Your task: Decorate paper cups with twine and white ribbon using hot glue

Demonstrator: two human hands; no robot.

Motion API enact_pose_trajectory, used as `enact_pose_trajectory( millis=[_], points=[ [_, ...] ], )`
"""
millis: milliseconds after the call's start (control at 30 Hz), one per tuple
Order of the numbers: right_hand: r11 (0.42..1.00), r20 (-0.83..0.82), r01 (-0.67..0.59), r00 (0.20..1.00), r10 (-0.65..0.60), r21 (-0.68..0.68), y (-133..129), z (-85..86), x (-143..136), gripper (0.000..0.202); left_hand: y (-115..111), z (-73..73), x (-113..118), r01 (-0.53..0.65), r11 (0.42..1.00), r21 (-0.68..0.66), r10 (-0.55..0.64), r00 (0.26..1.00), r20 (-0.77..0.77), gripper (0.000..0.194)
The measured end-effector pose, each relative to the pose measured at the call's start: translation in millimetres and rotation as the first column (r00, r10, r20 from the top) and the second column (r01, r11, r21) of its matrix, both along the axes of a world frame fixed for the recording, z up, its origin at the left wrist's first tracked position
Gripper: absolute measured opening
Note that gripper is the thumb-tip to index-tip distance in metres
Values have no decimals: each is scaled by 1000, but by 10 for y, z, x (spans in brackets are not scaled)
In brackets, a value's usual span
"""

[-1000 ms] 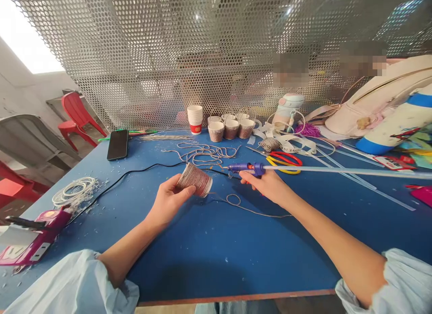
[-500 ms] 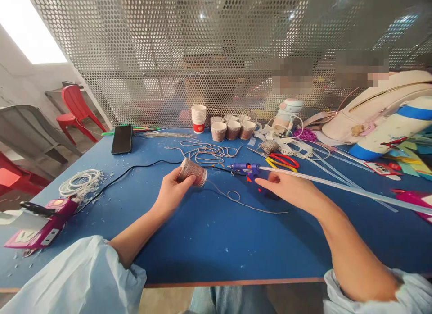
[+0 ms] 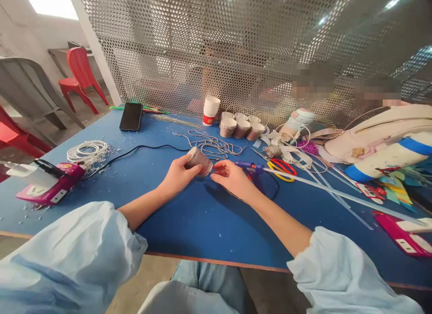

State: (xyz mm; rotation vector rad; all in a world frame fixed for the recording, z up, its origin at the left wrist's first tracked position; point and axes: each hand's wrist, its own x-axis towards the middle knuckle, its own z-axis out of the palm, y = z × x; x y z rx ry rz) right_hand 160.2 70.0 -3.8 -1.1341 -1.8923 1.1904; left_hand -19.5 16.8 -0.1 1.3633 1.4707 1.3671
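Observation:
My left hand (image 3: 180, 176) is closed around a paper cup wrapped in brown twine (image 3: 200, 162), which it holds tilted on its side above the table. At the cup's right end is my right hand (image 3: 232, 179), its fingers loosely curved and its thumb apart from them. I cannot make out any twine between those fingers. Just behind the right hand lies a blue glue gun (image 3: 249, 166) with a long clear glue stick (image 3: 313, 186) in its back. Loose twine (image 3: 216, 145) lies in loops beyond the held cup.
Several twine-wrapped cups (image 3: 241, 128) stand at the back beside a stack of paper cups (image 3: 211, 110). Red-and-yellow-handled scissors (image 3: 284, 169) and a twine ball (image 3: 272, 152) lie to the right. A phone (image 3: 131, 116) and a magenta power strip (image 3: 64, 188) are on the left.
My right hand has moved left from beside the glue gun to the wrapped cup. My left hand still holds the cup. The view has tilted and shifted.

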Motion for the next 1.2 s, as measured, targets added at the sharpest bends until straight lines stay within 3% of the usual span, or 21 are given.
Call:
enact_pose_trajectory(
  millis=[133,300,800,1200],
  points=[
    [1000,-3,-7,1000,7,-30,31,-140,-86,30,30,-7,-29,-11,1000,23,11,1000,-28,13],
    [997,4,36,999,-37,69,-27,-208,-84,25,52,-38,-41,-30,999,33,32,998,-55,11],
    [899,53,80,992,-114,430,-19,-238,-45,20,86,-161,-50,80,996,34,-79,997,-21,16],
    [858,76,64,990,-119,510,-6,-159,-13,22,78,-123,-87,161,987,16,-162,985,58,15]
  ],
)
